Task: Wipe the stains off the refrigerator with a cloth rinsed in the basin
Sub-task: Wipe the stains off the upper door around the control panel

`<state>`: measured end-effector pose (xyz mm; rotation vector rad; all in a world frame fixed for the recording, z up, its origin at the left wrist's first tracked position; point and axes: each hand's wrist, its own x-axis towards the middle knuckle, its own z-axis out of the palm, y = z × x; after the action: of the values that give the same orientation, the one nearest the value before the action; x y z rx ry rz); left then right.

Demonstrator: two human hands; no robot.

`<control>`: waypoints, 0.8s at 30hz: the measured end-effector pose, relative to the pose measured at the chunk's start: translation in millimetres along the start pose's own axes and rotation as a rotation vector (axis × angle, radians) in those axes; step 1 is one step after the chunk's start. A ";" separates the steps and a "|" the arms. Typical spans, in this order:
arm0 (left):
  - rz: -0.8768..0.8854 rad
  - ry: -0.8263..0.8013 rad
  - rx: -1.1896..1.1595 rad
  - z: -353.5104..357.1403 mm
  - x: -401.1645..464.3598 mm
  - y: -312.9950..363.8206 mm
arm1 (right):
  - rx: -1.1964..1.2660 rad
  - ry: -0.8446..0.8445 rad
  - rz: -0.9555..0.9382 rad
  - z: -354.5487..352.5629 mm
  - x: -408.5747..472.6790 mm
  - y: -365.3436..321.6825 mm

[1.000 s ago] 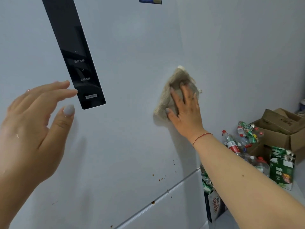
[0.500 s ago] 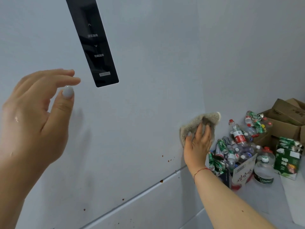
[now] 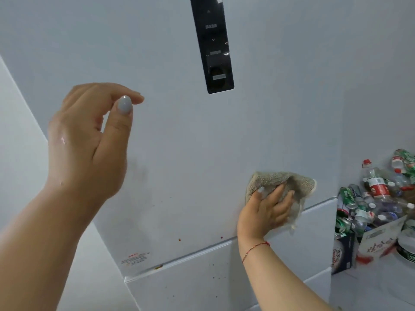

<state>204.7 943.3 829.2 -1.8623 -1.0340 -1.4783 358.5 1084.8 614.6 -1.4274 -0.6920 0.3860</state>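
Nearest, the left hand (image 3: pixel 87 140) hangs raised in front of the refrigerator door (image 3: pixel 179 142), holding nothing; its fingers curl loosely over and the thumb tip sits close under the forefinger. Lower and to the right, the right hand (image 3: pixel 266 213), a red string bracelet (image 3: pixel 254 249) on its wrist, presses the grey-brown cloth (image 3: pixel 283 180) flat against the door with fingers spread over it. That cloth lies bunched just above the seam (image 3: pixel 202 248) between the upper door and the drawer front (image 3: pixel 202 286) below. Small red-brown stains (image 3: pixel 179 239) dot the door near the seam, with more specks on the drawer front and a smear at the seam's left end. A small printed label (image 3: pixel 134 258) sits at the door's lower left corner. Higher up, a black control panel (image 3: pixel 213 44) runs down the door. Beyond the refrigerator's right edge, open cardboard boxes (image 3: pixel 379 241) stand on the floor, heaped with empty plastic bottles (image 3: pixel 375 182) and crushed green cans (image 3: pixel 347 195); the pile rises above the rims.
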 end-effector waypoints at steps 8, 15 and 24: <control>-0.054 0.013 0.141 -56.8 -16.8 -11.2 | -0.007 -0.103 -0.287 33.1 -126.3 -24.6; -0.087 0.007 0.185 -90.3 -26.4 -19.1 | -0.125 -0.193 -0.816 45.4 -198.2 -37.5; -0.100 0.017 0.200 -87.1 -30.9 -22.3 | -0.201 -0.468 -1.720 40.2 -189.2 -13.4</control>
<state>135.1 879.1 820.1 -1.6773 -1.2344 -1.3875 188.6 994.8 589.0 -0.4750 -2.0508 -0.7528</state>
